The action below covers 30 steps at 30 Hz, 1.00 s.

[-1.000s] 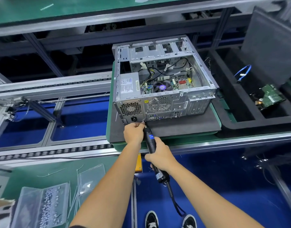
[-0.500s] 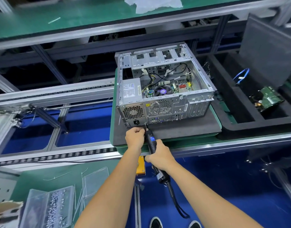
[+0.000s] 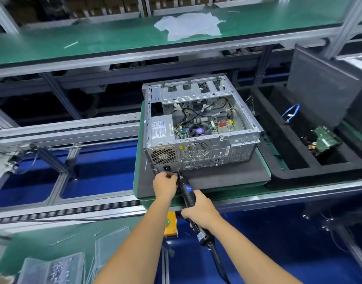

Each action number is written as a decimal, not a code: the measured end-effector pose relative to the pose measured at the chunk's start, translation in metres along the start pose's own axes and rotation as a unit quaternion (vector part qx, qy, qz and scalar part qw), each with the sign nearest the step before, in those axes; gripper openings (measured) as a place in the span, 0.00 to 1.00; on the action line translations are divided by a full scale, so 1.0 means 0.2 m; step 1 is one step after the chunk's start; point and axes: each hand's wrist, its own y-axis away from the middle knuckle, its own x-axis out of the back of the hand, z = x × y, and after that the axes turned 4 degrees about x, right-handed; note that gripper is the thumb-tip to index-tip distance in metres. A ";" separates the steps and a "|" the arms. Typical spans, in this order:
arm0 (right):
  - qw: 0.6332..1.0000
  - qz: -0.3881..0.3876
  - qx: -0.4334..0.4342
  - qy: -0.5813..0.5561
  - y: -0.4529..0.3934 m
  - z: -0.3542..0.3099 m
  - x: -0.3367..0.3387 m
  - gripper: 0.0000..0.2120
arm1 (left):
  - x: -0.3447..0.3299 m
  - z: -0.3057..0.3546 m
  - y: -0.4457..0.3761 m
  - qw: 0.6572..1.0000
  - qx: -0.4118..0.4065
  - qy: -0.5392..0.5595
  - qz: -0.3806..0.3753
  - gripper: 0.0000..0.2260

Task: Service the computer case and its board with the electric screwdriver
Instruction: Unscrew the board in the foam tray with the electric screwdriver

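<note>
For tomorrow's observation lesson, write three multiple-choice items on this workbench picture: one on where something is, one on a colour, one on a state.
1. Where does the electric screwdriver tip meet the computer case?
A. top edge
B. lower rear corner near the power socket
C. inside on the board

2. What colour is the loose cable in the black tray?
A. blue
B. red
C. yellow

3. How is the case's side?
A. closed
B. taped
C. open, board visible

Answers: B, the tip sits by the socket below the fan grille, with the left hand beside it and the right hand gripping the handle; A, the cable is blue; C, board and wires show from above.
</note>
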 end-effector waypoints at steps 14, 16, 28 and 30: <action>1.000 -0.031 -0.001 0.003 0.00 0.06 0.12 0.20 | -0.09 0.03 0.04 0.977 -0.044 -0.180 0.108 0.14; 0.999 -0.036 -0.003 -0.003 0.00 0.06 0.14 0.20 | -0.10 0.03 0.04 0.970 -0.061 -0.205 0.119 0.13; 0.995 -0.088 0.040 -0.001 0.05 0.01 0.24 0.23 | -0.05 0.03 0.02 0.975 -0.088 -0.196 0.064 0.07; 0.991 -0.112 0.075 0.008 0.07 -0.04 0.29 0.24 | 0.00 0.05 0.03 0.983 -0.072 -0.169 0.025 0.03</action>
